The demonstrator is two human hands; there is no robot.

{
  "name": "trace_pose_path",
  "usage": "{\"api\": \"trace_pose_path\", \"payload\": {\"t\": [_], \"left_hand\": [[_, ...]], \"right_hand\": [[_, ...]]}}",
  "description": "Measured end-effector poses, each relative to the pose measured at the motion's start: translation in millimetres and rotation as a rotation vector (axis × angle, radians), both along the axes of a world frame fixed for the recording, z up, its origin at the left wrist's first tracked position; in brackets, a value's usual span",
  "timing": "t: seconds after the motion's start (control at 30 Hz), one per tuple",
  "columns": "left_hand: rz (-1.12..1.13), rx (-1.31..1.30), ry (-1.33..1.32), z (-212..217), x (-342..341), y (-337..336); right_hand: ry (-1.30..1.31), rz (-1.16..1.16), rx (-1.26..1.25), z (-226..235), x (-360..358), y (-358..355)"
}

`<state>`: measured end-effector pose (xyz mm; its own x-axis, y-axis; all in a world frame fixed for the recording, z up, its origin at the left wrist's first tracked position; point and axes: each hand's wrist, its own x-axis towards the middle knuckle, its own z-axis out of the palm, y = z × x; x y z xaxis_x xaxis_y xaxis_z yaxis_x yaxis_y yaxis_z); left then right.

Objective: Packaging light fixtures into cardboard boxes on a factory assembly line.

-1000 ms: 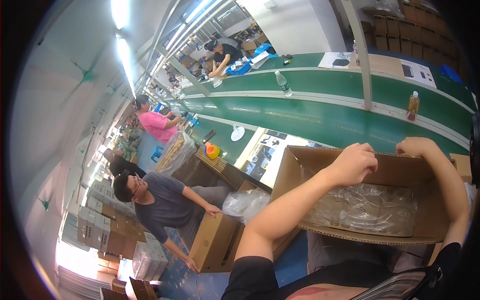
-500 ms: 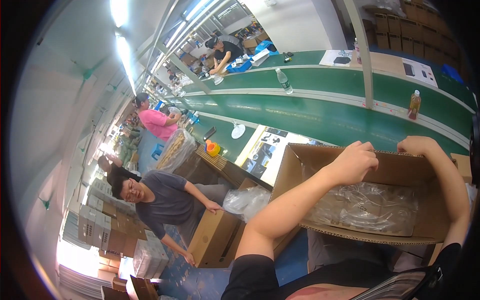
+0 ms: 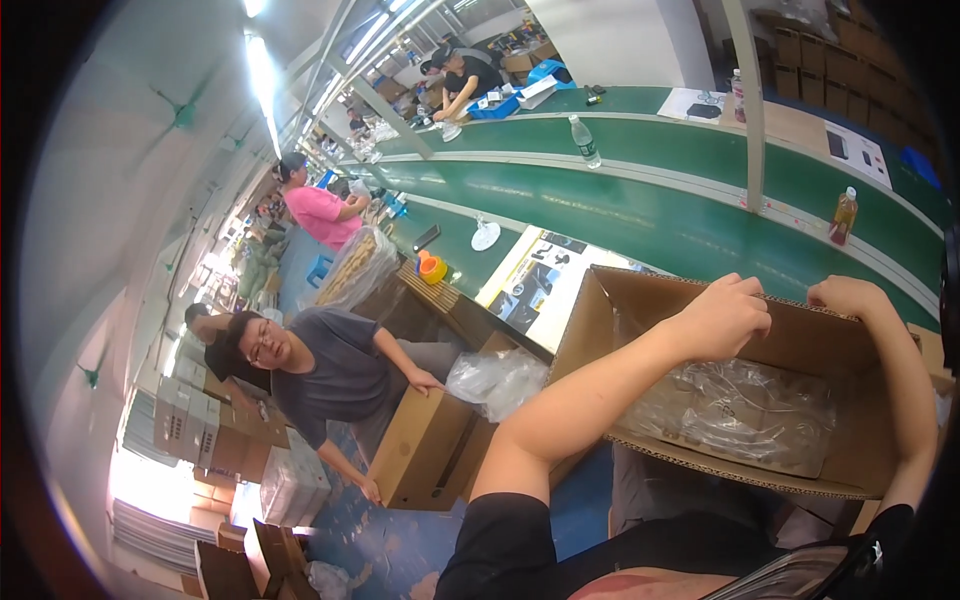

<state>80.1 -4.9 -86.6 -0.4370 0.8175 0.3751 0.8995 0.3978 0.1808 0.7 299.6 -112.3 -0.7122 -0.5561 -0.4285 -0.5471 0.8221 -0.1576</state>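
An open brown cardboard box (image 3: pixel 800 345) stands in front of me, lined with crumpled clear plastic bags (image 3: pixel 745 410). My left hand (image 3: pixel 725 318) is curled over the box's far wall, fingers gripping the edge. My right hand (image 3: pixel 850 295) grips the same far edge further right, with the forearm running down the box's right side. Both arms reach across the box's open top.
A green conveyor table (image 3: pixel 640 210) runs behind the box with two plastic bottles (image 3: pixel 585 142) on it. At the left a seated person in a grey shirt (image 3: pixel 330 370) leans on another cardboard box (image 3: pixel 430 445) beside a plastic bag (image 3: pixel 500 380). More people work further back.
My hands stay on the box's far edge. The person in the grey shirt has leaned slightly and shifted the head; otherwise little differs.
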Motion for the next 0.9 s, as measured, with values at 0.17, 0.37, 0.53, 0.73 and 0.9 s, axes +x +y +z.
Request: {"api": "trace_pose_path", "payload": {"t": [0.17,0.37,0.53,0.73,0.9], "left_hand": [[-0.004,-0.009,-0.010,0.4,-0.6,1.3],[0.009,-0.018,-0.008,0.3,-0.5,-1.2],[0.006,-0.025,-0.007,0.8,-1.5,0.7],[0.010,-0.017,-0.001,3.1,-0.4,1.8],[0.004,-0.093,0.019,12.5,4.0,5.3]], "right_hand": [[-0.014,-0.022,0.000,11.8,6.1,-2.3],[-0.020,-0.010,-0.002,13.5,5.9,-7.7],[-0.008,-0.009,-0.009,6.5,2.3,-1.7],[0.002,-0.013,-0.017,8.7,1.9,-0.9],[0.286,-0.037,-0.145,35.3,24.7,-13.1]]}}
